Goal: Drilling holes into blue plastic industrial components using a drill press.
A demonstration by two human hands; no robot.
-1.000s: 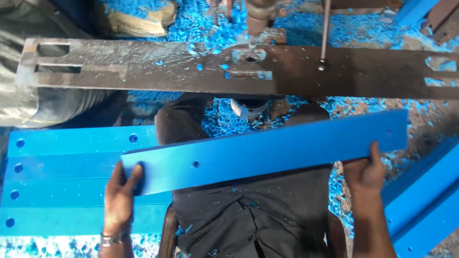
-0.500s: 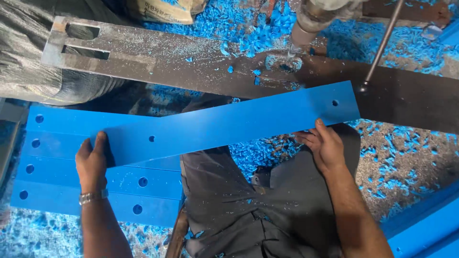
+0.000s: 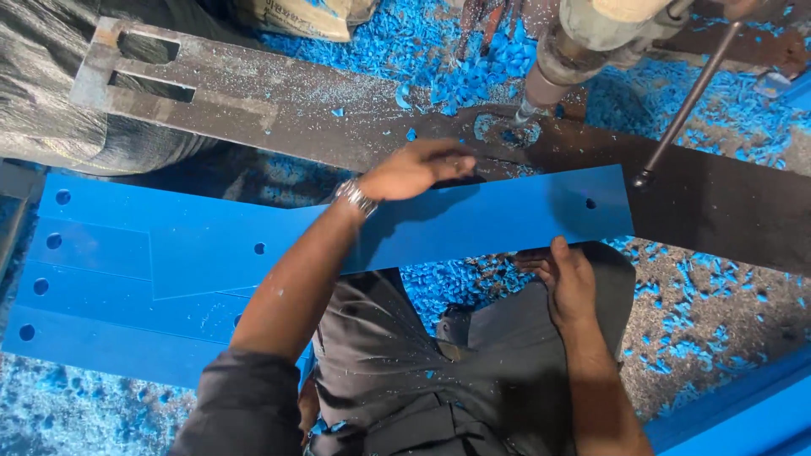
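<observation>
Blue strip (image 3: 473,224): long flat blue bar with drilled holes, mid frame, angled up toward the right; its right end lies on the dark steel plate (image 3: 279,101), just below the drill spindle (image 3: 562,55).
Right hand (image 3: 570,279): lower right of centre, fingers curled up round the near edge of the strip, closed on it; looks like it steadies and steers the bar.
Left hand (image 3: 414,169): centre top, fingers loosely stretched, palm down at the far edge of the strip; can't tell if it grips or only presses, likely keeps the bar flat.
Stack (image 3: 101,295): more blue strips with holes, left of frame, lying under the held one, handy supply probably.
Lever rod (image 3: 684,105): thin, upper right, its knob end just beside the strip's corner.
Shavings (image 3: 456,63): blue chips scattered over the plate, floor and lap.
</observation>
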